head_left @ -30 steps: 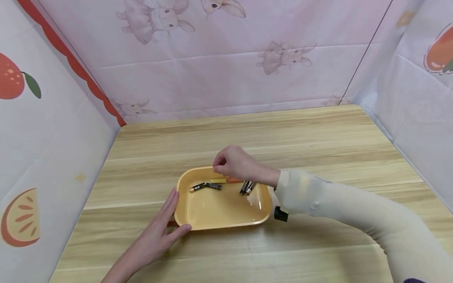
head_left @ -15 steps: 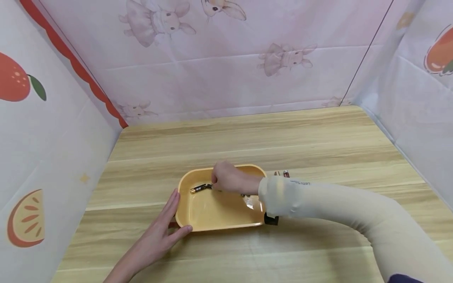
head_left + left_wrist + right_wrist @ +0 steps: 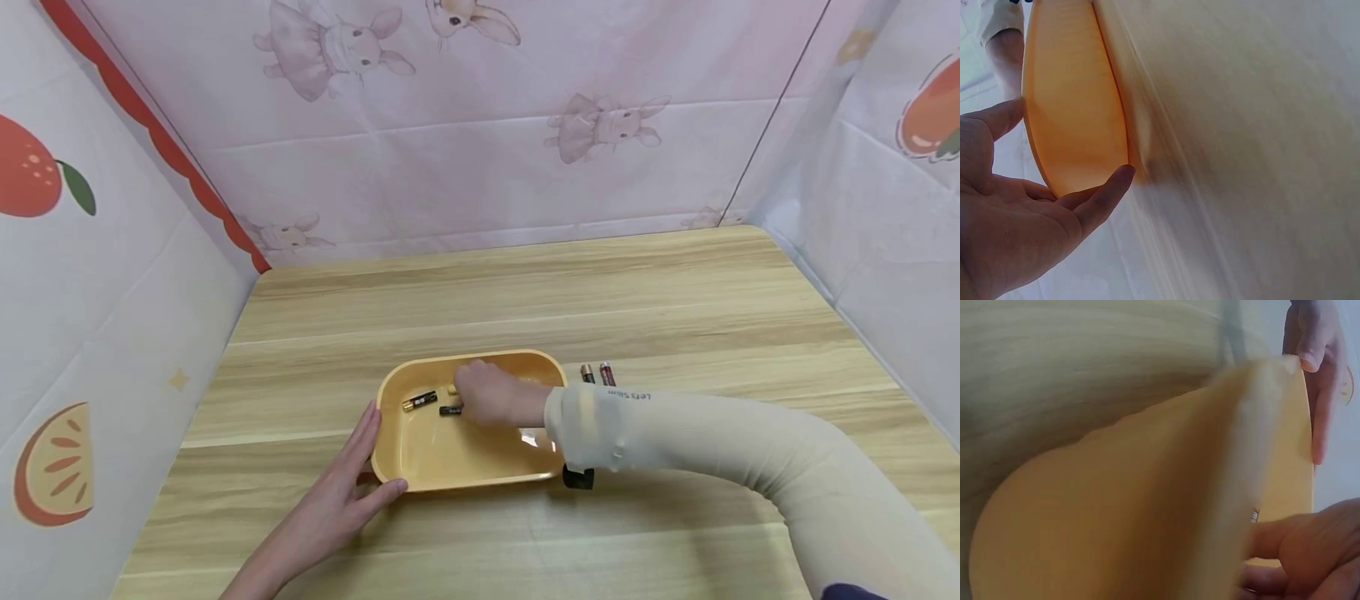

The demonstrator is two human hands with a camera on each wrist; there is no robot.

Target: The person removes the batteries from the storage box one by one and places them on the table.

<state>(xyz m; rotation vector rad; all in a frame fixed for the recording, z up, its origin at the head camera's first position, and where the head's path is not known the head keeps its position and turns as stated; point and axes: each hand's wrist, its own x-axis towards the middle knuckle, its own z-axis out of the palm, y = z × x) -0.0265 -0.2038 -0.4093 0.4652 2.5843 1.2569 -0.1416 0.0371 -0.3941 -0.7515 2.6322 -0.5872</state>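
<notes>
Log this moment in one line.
left hand: touching yellow tray; right hand: inside tray, grasp hidden; in tray: two black batteries visible; on table: two more batteries

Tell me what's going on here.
Someone has the left grip against one end of a yellow tray and the right grip down inside it, fingers curled. Two dark batteries show in the tray; two more batteries lie on the table, partly hidden by the cream sleeve. Whatever the right grip holds is hidden.
</notes>
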